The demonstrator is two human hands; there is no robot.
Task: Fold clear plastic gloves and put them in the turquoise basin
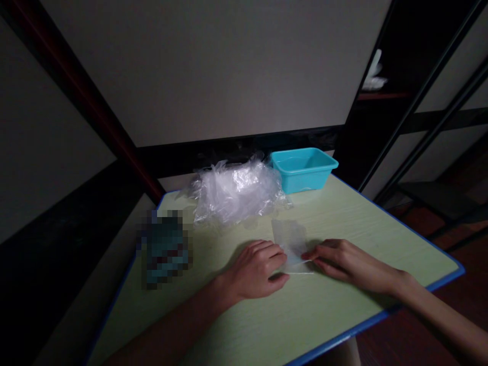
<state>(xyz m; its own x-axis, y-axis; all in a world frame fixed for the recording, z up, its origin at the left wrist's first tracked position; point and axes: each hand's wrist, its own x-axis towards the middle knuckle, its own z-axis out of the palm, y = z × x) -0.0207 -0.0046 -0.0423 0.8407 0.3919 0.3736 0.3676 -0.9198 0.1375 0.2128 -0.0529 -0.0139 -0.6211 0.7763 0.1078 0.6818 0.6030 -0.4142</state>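
A small, thin, translucent plastic bag (290,235) lies flat on the table, with a whitish fold along its near part. My left hand (261,270) is at its left edge, fingers curled and pressing on it, thumb lower down and a little apart from the fingers. On the right side, my right hand (337,260) pinches the bag's edge between thumb and fingertips. Just behind, a loose heap of clear crinkled plastic bags (238,190) spreads across the back of the table.
A turquoise plastic basin (305,178) stands beside the heap at the back right. To the left lies a pixelated greenish item (168,251). The pale green table (366,221) has a blue edge and abuts a panelled wall (229,71). A dark chair or shelf (442,201) is at right.
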